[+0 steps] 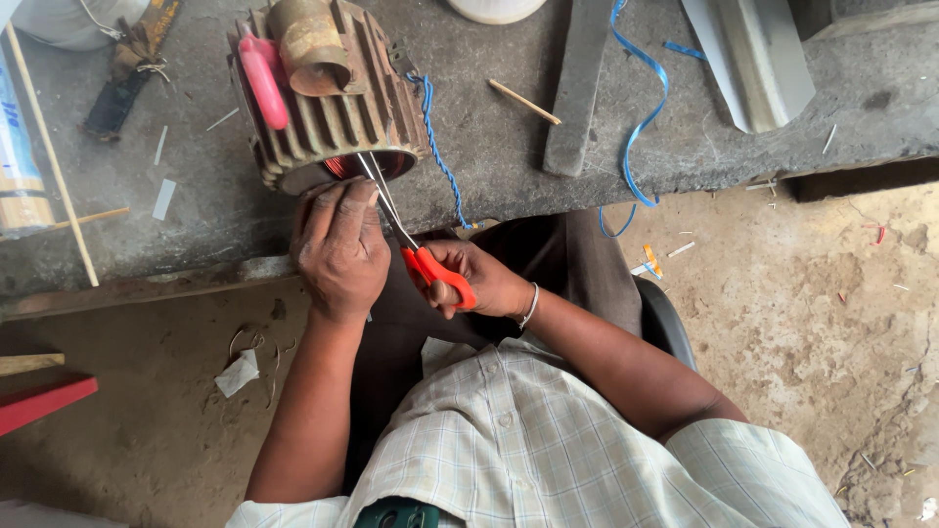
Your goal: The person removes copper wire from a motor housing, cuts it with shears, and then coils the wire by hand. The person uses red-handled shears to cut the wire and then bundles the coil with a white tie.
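While ribbed motor rusts, scissors probe.

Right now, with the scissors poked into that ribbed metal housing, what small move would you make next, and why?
Probably a short, careful snip. The right hand grips the orange-handled scissors, whose blades already reach into the open end of the finned motor housing. The left hand rests at the housing's mouth, its fingers beside the blades, so it seems wise to keep them clear while closing the blades.

Motor housing: ribbed rusty metal, matt. Scissors: shiny steel blades, glossy orange plastic handles. Workbench: rough, dusty.
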A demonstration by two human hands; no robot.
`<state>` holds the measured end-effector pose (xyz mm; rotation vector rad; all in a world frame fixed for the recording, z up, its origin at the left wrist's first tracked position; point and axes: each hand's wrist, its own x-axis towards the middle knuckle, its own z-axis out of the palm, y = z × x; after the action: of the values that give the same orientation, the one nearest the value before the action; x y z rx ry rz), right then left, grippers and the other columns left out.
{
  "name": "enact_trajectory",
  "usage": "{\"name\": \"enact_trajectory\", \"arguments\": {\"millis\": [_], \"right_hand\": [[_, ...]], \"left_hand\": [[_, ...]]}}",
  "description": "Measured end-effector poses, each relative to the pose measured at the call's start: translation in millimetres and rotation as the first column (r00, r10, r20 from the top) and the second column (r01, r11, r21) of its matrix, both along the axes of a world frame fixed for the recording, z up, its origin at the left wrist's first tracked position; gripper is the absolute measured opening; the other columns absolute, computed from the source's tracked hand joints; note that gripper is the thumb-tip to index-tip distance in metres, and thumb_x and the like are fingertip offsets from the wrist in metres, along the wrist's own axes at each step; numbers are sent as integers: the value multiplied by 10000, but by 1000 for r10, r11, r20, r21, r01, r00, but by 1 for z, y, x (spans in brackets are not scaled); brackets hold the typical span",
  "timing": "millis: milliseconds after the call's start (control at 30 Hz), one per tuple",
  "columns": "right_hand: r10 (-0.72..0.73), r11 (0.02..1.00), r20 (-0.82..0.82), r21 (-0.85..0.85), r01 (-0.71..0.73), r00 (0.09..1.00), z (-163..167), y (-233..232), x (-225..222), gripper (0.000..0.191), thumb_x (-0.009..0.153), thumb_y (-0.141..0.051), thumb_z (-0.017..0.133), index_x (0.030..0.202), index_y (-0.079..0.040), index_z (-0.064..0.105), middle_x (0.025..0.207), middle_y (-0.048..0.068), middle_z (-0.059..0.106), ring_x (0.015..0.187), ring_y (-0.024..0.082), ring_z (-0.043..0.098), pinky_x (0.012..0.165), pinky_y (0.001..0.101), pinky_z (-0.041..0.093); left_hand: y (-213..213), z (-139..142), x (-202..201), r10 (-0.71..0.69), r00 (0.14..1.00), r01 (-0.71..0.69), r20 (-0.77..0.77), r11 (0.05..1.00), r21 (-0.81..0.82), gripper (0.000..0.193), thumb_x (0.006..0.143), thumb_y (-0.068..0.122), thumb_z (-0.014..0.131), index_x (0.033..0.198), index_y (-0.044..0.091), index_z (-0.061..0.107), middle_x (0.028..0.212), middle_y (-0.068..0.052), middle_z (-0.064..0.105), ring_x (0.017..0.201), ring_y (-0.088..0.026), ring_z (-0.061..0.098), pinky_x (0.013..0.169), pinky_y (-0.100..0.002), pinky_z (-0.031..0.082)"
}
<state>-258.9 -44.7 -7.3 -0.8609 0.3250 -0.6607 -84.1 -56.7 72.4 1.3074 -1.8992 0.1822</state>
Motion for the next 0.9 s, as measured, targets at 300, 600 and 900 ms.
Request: {"name": "enact_trajectory", "arguments": {"millis": [300,600,900], "right_hand": [[19,1000,0,-21,-19,1000,-1,-4,-1,543,894,-485,812,1124,-29,625,918,14,627,759,65,616,619,217,530],[170,965,-244,-156,-212,955,-14,21,-63,516,901,-368,812,1241,-58,580,1066,-29,608,990,76,560,902,259,499],[345,917,-435,-33,-397,832,-32,35,-97,661,766,-361,908,1253,-23,617,1057,44,698,966,143,667,847,319,567]], "left_hand": [[1,-3,2,14,1000,-15,5,1000,15,124,1003,-21,678,1118,10,711,1098,-142,695,1017,-352,687,925,-437,566],[1,-8,3,85,996,-85,-4,996,10,111,1042,35,685,1152,38,671,1108,-154,683,994,-352,694,874,-436,574],[11,-7,13,43,995,-48,-89,998,-49,108,1069,67,624,1167,24,641,989,-157,699,865,-343,710,774,-420,581]]}}
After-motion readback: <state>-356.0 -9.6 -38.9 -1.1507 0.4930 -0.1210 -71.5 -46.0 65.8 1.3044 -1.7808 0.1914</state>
